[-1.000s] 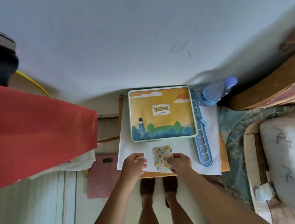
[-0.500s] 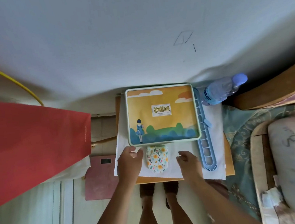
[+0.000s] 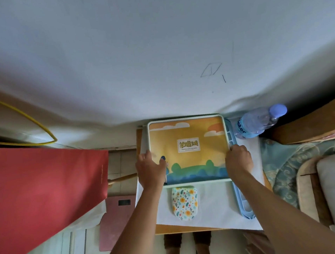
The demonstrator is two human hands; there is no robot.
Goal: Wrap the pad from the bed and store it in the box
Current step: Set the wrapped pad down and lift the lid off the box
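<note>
Both your hands on the box point(image 3: 189, 151) — lid closed.
Left hand point(image 3: 151, 168) and right hand point(image 3: 238, 159) clasp its opposite edges; the wrapped pad point(image 3: 185, 203) lies just beside it.

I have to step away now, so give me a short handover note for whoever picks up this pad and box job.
Left hand: gripping the left edge of the box.
Right hand: gripping the right edge of the box.
The box sits closed on the white paper on the small table, against the wall.
The pad, folded in its flowered wrap, lies on the paper just in front of the box, untouched by either hand.
Done: the pad looks wrapped.
Left: open the box, put the pad inside, close it.
</note>
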